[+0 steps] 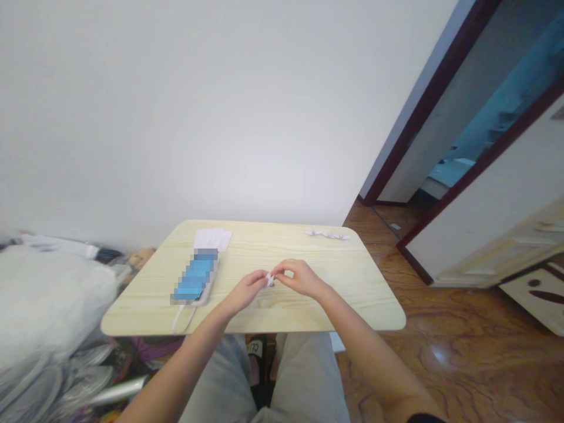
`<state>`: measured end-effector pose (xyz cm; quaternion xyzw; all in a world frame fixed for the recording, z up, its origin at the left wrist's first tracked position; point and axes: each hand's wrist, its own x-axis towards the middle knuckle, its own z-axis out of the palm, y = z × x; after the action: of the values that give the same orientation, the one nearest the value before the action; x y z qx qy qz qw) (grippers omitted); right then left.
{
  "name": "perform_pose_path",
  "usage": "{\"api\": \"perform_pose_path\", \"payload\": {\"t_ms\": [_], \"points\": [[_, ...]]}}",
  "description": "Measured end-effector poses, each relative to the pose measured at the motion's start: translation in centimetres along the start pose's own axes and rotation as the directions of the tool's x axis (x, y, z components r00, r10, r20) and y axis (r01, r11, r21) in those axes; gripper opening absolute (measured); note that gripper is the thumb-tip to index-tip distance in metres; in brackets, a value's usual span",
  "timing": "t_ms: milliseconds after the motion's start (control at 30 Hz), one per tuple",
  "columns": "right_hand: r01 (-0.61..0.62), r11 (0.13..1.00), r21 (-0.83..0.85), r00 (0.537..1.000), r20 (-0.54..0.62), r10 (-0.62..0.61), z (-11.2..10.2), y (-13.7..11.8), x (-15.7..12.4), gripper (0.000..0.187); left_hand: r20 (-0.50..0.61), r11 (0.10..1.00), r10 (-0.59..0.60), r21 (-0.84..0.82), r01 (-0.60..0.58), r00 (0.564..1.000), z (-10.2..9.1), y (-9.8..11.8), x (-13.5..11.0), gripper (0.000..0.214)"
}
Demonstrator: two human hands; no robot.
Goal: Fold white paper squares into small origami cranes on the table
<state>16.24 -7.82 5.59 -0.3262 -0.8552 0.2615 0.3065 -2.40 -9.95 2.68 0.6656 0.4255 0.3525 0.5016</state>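
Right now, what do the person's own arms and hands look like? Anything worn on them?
Both arms are bare, with no gloves, watch, bracelet or cables visible on the left hand or right hand. Only a dark sleeve hem shows, at the bottom edge by the right arm.

On the table (352,299), paper sheets (212,239) lie at the back edge left of middle, folded paper pieces (328,235) lie at the back edge on right, a blurred device (194,276) lies toward the front left, and a small folded paper (268,280) is just right of it

Folded paper piece (268,280) half hidden by the fingers (278,270); blue device (194,276) pixelated.
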Motion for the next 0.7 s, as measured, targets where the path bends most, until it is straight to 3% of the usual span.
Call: {"api": "perform_pose_path", "payload": {"t_ms": [133,367,600,700], "points": [[-0.016,0.999,-0.051,0.999,-0.039,0.014,0.1,-0.1,-0.1,0.011,-0.011,0.999,0.045,0.021,-0.045,0.999,0.2,0.1,0.0,0.025],[-0.003,0.994,-0.111,0.995,-0.101,-0.008,0.5,-0.4,0.0,0.009,-0.212,0.995,0.052,0.093,-0.033,0.976,0.4,0.2,0.2,0.024],[0.039,0.986,-0.163,0.990,-0.124,-0.060,0.6,-0.7,0.0,0.008,-0.087,0.996,0.054,0.074,-0.047,0.995,-0.4,1.1,-0.1,0.025],[0.046,0.977,-0.208,0.987,-0.142,-0.076,0.8,-0.7,-0.1,0.006,-0.092,0.993,0.076,0.102,-0.066,0.993,-0.6,1.1,-0.2,0.024]]}}
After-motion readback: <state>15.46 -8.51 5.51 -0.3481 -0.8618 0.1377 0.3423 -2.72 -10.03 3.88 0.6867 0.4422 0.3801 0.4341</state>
